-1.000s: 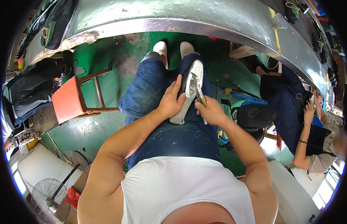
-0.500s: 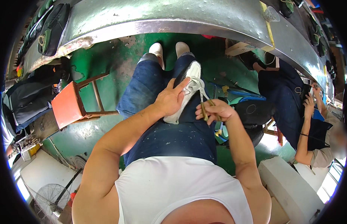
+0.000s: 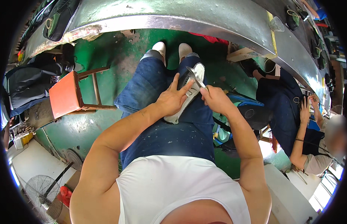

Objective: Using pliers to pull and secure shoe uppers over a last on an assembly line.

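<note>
Probably light, pliable, easily creased: white-and-dark shoe upper [image 3: 185,106] lies on right leg of jeans [image 3: 203,116] | left hand [image 3: 171,100] rests spread on it | right hand [image 3: 215,99] grips metal-bladed tool [image 3: 195,77] over it | likely best held by heel end, away from tool

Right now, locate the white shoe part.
Head view, slightly right of centre: the white shoe part lies across the lap, partly under the left hand.

Shoe [image 3: 189,100], whitish with black edging; shorts [image 3: 138,84], dark blue, flecked pale; vest [image 3: 181,183], plain white; clogs [image 3: 159,47], off-white; seat [image 3: 64,95], orange-red; floor [image 3: 113,80], green; bench [image 3: 158,9], silver-grey.
</note>
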The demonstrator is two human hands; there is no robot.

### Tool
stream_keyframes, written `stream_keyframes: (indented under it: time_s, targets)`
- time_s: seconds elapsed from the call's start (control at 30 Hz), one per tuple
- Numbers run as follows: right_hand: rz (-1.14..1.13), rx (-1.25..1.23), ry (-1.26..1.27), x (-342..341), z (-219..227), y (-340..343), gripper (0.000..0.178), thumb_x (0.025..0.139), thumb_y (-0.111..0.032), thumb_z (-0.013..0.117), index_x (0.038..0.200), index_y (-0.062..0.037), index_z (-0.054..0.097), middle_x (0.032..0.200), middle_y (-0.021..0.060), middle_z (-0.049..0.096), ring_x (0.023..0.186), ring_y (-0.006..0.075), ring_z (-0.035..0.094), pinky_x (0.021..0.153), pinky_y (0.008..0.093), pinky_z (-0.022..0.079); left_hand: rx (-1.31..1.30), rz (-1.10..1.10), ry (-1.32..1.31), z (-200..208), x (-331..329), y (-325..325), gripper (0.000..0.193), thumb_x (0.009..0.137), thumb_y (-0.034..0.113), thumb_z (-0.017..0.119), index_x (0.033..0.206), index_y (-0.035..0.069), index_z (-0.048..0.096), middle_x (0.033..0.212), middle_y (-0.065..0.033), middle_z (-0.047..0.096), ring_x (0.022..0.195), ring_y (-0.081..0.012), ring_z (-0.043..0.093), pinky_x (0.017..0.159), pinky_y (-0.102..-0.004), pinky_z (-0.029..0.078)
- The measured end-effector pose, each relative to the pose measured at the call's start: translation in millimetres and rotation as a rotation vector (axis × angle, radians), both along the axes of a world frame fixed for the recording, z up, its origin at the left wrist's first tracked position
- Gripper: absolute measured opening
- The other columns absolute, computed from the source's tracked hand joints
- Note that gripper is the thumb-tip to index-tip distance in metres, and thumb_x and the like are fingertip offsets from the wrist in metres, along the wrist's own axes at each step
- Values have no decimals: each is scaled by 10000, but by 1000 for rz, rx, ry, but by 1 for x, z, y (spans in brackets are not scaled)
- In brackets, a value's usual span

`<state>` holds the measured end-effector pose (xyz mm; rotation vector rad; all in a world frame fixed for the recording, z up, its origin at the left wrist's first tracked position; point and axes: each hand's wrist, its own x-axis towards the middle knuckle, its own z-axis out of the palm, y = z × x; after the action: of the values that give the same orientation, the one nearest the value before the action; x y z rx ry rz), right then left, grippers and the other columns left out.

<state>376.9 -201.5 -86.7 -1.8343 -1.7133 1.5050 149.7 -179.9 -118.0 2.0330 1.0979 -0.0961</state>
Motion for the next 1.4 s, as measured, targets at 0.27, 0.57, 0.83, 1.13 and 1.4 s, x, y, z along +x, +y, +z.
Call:
stream_keyframes:
  time_s: [0.27,0.57,0.83,1.13,1.4]
  targets:
    - [190,274,-209,-24,-26,-52,385,1030,-360,489,976,11,572,864,262,671,853,482,640,763,552,496,-114,255,-219,-39,-13,-19,960,936,331,641,1574,-32,22,1619,-321,99,1475,-450,249,1189,-413,291]
    - [165,69,-93,-34,17,-51,408,1029,-378,491,976,16,582,867,265,668,861,458,647,776,528,502,-596,225,-462,-32,-55,-28,1002,926,208,662,1614,138,-64,1673,-207,-60,1556,-315,5,1234,-344,113]
    - [66,49,-19,-23,-16,-86,386,1031,-344,493,1049,24,607,876,211,684,816,383,682,746,473,522,-346,271,-455,-21,-54,-19,914,914,113,686,1615,82,100,1620,-194,262,1484,-280,305,1203,-341,249]
    - [-304,177,171,-11,-22,-132,347,1038,-298,468,986,9,622,780,124,679,725,249,682,701,373,532,-899,413,-1393,96,-49,14,764,964,174,660,1587,43,238,1598,-151,344,1451,-256,380,1175,-417,327]
    - [279,107,-494,-29,30,-107,404,917,-436,656,1006,-43,683,989,144,687,910,343,686,778,465,555,-1274,496,-1495,124,-7,112,700,1015,603,409,1426,41,483,1301,-186,615,1170,-346,625,988,-510,513]
